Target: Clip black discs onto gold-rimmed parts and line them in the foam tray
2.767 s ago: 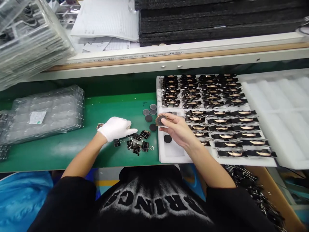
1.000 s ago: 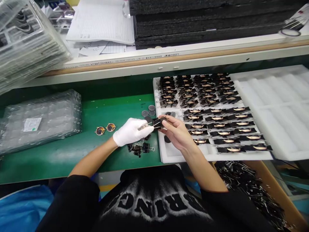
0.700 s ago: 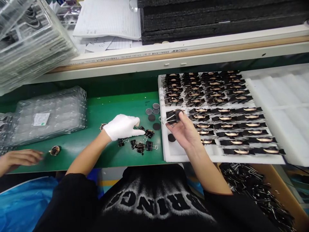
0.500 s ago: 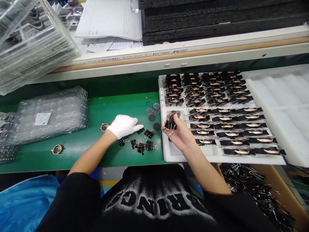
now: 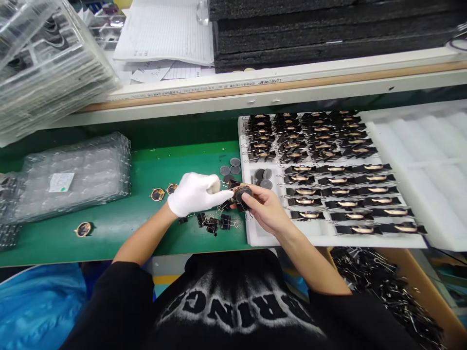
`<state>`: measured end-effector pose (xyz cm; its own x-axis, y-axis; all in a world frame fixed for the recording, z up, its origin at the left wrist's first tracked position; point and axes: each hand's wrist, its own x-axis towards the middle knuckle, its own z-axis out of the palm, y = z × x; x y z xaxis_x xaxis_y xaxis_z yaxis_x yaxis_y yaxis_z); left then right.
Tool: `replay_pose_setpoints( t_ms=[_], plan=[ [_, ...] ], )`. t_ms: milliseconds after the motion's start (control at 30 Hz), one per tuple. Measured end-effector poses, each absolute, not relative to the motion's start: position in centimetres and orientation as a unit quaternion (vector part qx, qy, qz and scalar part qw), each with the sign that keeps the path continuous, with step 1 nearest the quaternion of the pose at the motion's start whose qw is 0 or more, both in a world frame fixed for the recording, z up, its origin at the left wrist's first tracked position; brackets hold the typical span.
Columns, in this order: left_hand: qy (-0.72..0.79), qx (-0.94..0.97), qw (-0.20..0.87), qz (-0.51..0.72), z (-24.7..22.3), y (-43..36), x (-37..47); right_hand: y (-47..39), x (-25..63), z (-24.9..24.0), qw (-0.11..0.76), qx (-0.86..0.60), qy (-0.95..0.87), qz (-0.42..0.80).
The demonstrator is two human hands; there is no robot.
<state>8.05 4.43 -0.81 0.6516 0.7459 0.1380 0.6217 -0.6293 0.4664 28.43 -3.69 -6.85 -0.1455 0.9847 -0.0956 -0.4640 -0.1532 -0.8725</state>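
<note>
black clips (image 5: 212, 224) on green bench (image 5: 164, 165)

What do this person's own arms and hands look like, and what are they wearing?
The left hand wears a plain white glove that ends around the wrist. The right hand is ungloved. Both forearms are bare, below black sleeves that show no visible markings.

White foam tray (image 5: 264, 237) carries rows of clipped watch cases (image 5: 336, 168). At its left edge, bare right hand (image 5: 269, 209) holds a watch case with black disc (image 5: 242, 194); gloved left hand (image 5: 199, 194) pinches a black binder clip (image 5: 233, 184) beside it. Left of tray, on green tabletop (image 5: 160, 167): loose clips (image 5: 212, 224), grey discs (image 5: 224, 170); farther left I count three gold-rimmed watch faces (image 5: 157, 194).
</note>
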Motion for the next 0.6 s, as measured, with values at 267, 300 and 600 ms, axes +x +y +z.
replay_pose_setpoints(
  t_ms=[267,300,600],
  plan=[
    [0.366,0.873,0.283,0.152,-1.5,4.7,8.5,-4.1,28.8,-6.6,0.537,-0.370,-0.378,0.657],
    [0.370,0.868,0.292,0.155,-1.4,4.8,8.5,-4.2,29.1,-6.4,0.535,-0.382,-0.394,0.642],
    [0.271,0.930,0.246,0.037,0.6,5.7,8.3,-3.9,33.3,-5.8,0.442,-0.478,-0.609,0.454]
  ],
)
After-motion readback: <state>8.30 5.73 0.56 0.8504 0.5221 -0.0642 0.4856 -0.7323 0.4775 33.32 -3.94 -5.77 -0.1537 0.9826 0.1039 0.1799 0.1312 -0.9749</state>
